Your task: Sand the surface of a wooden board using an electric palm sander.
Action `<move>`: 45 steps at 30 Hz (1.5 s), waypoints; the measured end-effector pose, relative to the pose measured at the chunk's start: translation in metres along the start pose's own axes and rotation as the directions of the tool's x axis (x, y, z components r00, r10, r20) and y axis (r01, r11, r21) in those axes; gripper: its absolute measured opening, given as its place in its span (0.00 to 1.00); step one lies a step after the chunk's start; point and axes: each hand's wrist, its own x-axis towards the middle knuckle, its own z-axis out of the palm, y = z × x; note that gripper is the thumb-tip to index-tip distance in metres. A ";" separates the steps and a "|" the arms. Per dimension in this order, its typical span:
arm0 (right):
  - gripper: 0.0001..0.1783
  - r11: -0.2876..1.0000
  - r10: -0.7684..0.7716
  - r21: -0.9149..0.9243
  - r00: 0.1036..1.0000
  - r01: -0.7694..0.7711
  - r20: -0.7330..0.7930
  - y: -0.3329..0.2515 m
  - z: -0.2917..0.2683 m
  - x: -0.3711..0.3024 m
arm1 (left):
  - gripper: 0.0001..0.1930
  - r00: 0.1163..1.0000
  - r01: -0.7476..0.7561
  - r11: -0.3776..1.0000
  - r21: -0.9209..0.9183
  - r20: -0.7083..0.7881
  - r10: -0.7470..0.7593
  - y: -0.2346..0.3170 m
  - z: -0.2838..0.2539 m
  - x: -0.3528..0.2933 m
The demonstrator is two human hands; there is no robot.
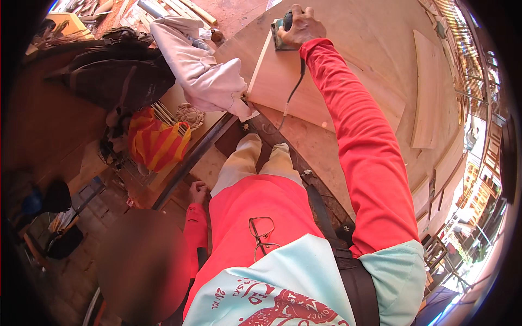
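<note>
My right hand (303, 28) is wrapped over the top of a small electric palm sander (284, 33). The sander rests on a pale wooden board (288, 81), near its far left edge. A dark power cord (296, 87) trails from the tool back toward me across the board. Low at my left side, beside my thigh, my left hand (199, 192) hangs with its fingers curled in, and I see nothing in them.
A wide wooden work surface (375, 32) carries another thin panel (427, 92) at the right. On the left lie a pale pink cloth (204, 68), a dark bag (117, 76) and a red-and-yellow striped plastic bag (155, 138). A small brown bottle (217, 36) stands beyond.
</note>
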 end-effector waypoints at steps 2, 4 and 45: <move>0.38 1.000 -0.016 0.014 1.000 0.016 0.001 -0.007 0.003 -0.006 | 0.11 0.999 0.044 0.999 0.005 0.013 -0.044 0.020 0.001 -0.003; 0.38 1.000 -0.011 0.017 1.000 0.011 0.001 -0.012 0.001 -0.014 | 0.11 0.996 0.086 0.996 0.018 0.027 -0.087 0.029 0.001 -0.002; 0.41 0.925 0.378 0.077 0.924 -0.373 -0.058 0.206 -0.019 -0.150 | 0.12 0.976 -0.051 0.996 0.071 0.216 0.035 0.082 0.045 0.007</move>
